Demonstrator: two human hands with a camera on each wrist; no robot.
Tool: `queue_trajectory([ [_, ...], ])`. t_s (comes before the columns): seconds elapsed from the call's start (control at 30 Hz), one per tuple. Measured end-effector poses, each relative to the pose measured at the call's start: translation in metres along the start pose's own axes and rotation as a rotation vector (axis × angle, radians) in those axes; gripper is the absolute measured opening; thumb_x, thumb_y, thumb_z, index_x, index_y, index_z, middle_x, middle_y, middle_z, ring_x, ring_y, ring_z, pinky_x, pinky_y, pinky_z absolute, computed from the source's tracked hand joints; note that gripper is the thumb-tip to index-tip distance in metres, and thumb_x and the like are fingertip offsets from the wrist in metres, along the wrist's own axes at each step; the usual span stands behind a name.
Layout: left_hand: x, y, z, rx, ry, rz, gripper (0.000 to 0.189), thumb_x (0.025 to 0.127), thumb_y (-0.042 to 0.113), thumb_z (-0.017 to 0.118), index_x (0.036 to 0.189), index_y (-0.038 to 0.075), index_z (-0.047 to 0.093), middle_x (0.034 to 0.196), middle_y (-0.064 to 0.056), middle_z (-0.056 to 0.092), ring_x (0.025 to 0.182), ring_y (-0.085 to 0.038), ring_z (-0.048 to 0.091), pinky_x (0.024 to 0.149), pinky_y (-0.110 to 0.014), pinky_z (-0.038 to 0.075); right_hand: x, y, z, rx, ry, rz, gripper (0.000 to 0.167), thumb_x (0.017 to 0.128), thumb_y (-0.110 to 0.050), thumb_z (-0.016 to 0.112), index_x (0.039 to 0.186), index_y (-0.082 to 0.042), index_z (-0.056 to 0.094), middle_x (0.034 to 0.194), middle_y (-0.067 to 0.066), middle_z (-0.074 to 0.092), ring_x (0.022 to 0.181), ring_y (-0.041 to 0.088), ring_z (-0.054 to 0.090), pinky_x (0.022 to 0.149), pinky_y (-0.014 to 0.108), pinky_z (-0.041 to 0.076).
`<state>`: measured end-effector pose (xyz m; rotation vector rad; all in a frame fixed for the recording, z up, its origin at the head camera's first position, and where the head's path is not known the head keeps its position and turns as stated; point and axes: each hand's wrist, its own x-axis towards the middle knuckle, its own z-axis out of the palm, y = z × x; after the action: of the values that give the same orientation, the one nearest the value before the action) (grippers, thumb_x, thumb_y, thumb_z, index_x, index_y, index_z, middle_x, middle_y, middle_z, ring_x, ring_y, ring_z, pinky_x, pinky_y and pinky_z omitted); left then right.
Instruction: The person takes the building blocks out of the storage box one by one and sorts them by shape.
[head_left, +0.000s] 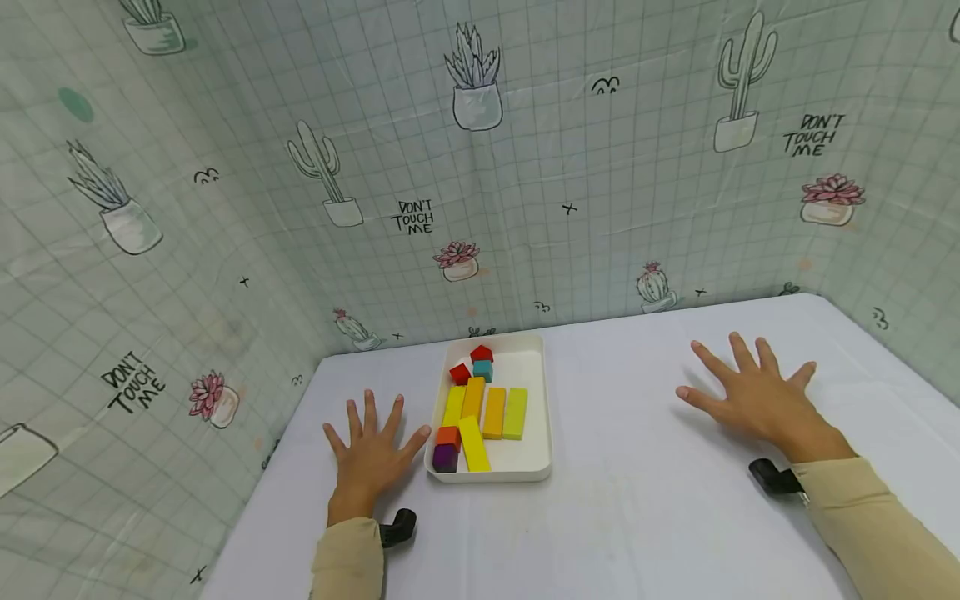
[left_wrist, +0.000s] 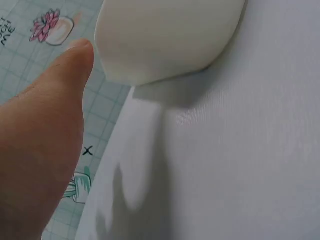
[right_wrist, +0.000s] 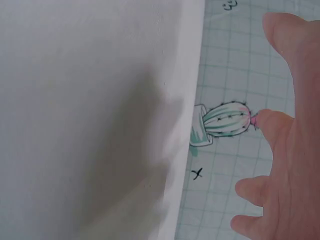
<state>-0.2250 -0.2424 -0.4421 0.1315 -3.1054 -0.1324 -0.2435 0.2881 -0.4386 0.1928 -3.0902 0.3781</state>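
Observation:
Fingers spread wide, my left hand [head_left: 371, 458] is just left of a white tray [head_left: 536, 454], its thumb close to the tray's wall. In the left wrist view the thumb [left_wrist: 55, 105] points toward the tray's outer side [left_wrist: 170, 40]; whether they touch, I cannot tell. Inside the tray are an orange-yellow block [head_left: 493, 413], a lime block [head_left: 515, 414], a yellow block [head_left: 475, 444], a purple cube [head_left: 445, 458], an orange cube [head_left: 448, 437], a blue cube [head_left: 482, 370] and small red blocks [head_left: 482, 354]. My right hand [head_left: 761, 404], fingers splayed, holds nothing.
A white-covered table [head_left: 615, 517] lies under both hands. Behind it and at the sides hangs a checked cloth [head_left: 525, 167] printed with potted plants. Black wrist-worn devices [head_left: 772, 477] sit at both cuffs.

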Motion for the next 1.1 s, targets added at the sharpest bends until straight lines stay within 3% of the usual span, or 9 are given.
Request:
queue_trajectory([
  [0.53,-0.001,0.01,-0.008,-0.005,0.065,0.047,0.082,0.095,0.072,0.038,0.16,0.025,0.022,0.166,-0.019,-0.004,0.149,-0.048,-0.01,0.106,-0.069,-0.023,-0.001,-0.01,0.003,-0.007,0.034,-0.026,0.095,0.09,-0.081,0.039,0.163,-0.027,0.011,0.157,0.039,0.005,0.139,0.065,-0.002,0.084,0.09,-0.014],
  [0.8,0.002,0.019,-0.006,-0.008,0.086,0.064,0.084,0.094,0.073,0.036,0.16,0.023,0.024,0.166,-0.019,-0.002,0.149,-0.046,-0.01,0.106,-0.07,-0.022,0.002,-0.023,-0.002,-0.009,0.07,-0.067,0.093,0.09,-0.08,0.04,0.162,-0.025,0.02,0.158,0.036,0.01,0.141,0.062,0.003,0.086,0.09,-0.012],
  [0.97,0.0,0.022,0.001,-0.044,0.08,0.055,0.08,0.096,0.07,0.039,0.16,0.023,0.027,0.166,-0.019,0.005,0.15,-0.045,-0.001,0.106,-0.07,-0.021,0.002,-0.028,-0.001,-0.015,0.071,-0.082,0.093,0.09,-0.079,0.042,0.161,-0.024,0.022,0.157,0.036,0.014,0.141,0.062,0.007,0.087,0.091,-0.007],
  [1.1,-0.001,0.024,0.006,-0.09,0.115,0.055,0.078,0.097,0.068,0.039,0.158,0.02,0.033,0.163,-0.02,0.023,0.149,-0.045,0.015,0.109,-0.073,-0.012,-0.002,-0.029,0.004,-0.011,0.074,-0.09,0.092,0.09,-0.078,0.043,0.161,-0.024,0.021,0.156,0.035,0.017,0.139,0.061,0.011,0.089,0.091,-0.002],
])
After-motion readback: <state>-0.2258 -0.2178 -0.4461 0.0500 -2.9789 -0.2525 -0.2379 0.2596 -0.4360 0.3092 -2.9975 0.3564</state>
